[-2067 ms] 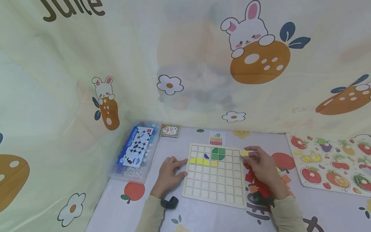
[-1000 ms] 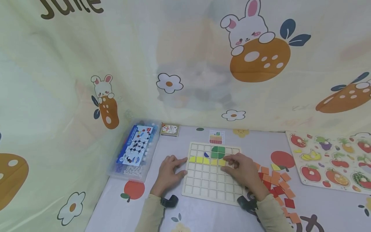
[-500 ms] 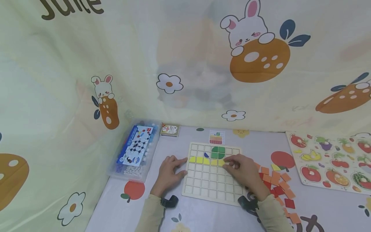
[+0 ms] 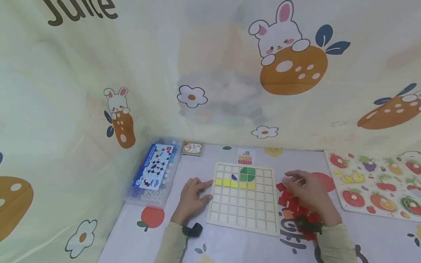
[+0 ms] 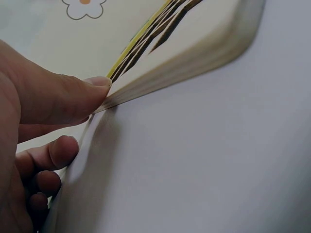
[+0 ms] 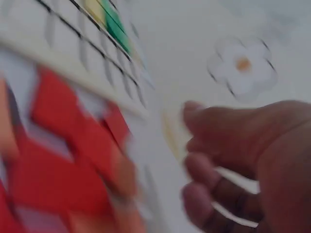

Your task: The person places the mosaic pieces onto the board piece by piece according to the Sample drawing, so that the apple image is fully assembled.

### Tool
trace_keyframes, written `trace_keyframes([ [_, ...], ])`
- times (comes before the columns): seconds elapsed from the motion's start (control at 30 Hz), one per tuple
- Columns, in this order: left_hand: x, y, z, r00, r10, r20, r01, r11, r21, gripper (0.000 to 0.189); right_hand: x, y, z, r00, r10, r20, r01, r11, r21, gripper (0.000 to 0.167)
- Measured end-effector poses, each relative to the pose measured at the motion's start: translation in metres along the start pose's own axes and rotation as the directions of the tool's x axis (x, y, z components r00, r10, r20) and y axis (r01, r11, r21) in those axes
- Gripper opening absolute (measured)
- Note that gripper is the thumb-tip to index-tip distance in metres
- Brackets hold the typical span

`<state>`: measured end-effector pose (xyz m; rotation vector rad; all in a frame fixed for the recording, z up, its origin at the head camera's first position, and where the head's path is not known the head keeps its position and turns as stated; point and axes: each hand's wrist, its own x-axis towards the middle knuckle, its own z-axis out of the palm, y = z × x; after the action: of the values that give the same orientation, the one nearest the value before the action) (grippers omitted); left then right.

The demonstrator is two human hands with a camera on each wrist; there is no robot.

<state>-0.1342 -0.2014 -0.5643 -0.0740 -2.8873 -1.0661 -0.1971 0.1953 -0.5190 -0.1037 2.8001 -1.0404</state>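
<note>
The cream gridded board (image 4: 243,208) lies flat on the table, with a row of yellow tiles (image 4: 235,183), a green quarter-round cluster (image 4: 247,174) and a small blue piece (image 4: 234,176). My left hand (image 4: 194,195) touches the board's left edge with extended index finger and thumb; in the left wrist view the thumb presses against the board (image 5: 209,43) while the other fingers bend loosely. My right hand (image 4: 304,190) is over the loose red tiles (image 4: 284,201) right of the board. Blurred in the right wrist view, its fingers are loosely bent and no tile shows between them.
A small pattern card (image 4: 246,157) lies behind the board. To the left stand a clear plastic box (image 4: 154,168) with a molecule-model label and a small card box (image 4: 192,148). A fruit puzzle board (image 4: 378,186) is at the right. A printed cloth hangs behind.
My right hand brought a yellow tile onto the board at the right end of the yellow row, let go of it and moved back right over the red tiles. My left hand stayed put.
</note>
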Motion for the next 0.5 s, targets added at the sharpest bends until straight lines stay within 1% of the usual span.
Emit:
trace_keyframes([
  [0.07, 0.0, 0.0, 0.0, 1.0, 0.002, -0.003, -0.002, 1.0, 0.005, 0.05, -0.002, 0.014, -0.016, 0.999, 0.044, 0.028, -0.043, 0.998, -0.042, 0.066],
  [0.13, -0.001, 0.0, -0.001, 1.0, 0.003, -0.004, -0.003, 1.0, 0.006, 0.05, -0.003, 0.026, -0.03, 0.997, 0.07, 0.044, -0.066, 0.994, -0.082, 0.068],
  [0.23, -0.001, 0.0, -0.001, 1.0, 0.008, -0.008, -0.008, 1.0, 0.004, 0.05, -0.004, 0.04, -0.045, 0.993, 0.091, 0.076, -0.081, 0.989, -0.124, 0.066],
  [0.37, -0.001, 0.0, 0.0, 1.0, 0.001, -0.012, -0.001, 1.0, -0.002, 0.05, -0.004, 0.048, -0.053, 0.981, 0.134, 0.137, -0.112, 0.982, -0.155, 0.07],
  [0.5, 0.0, 0.0, 0.002, 1.0, -0.003, -0.013, 0.003, 1.0, 0.0, 0.05, -0.004, 0.049, -0.054, 0.973, 0.169, 0.158, -0.14, 0.974, -0.178, 0.07],
])
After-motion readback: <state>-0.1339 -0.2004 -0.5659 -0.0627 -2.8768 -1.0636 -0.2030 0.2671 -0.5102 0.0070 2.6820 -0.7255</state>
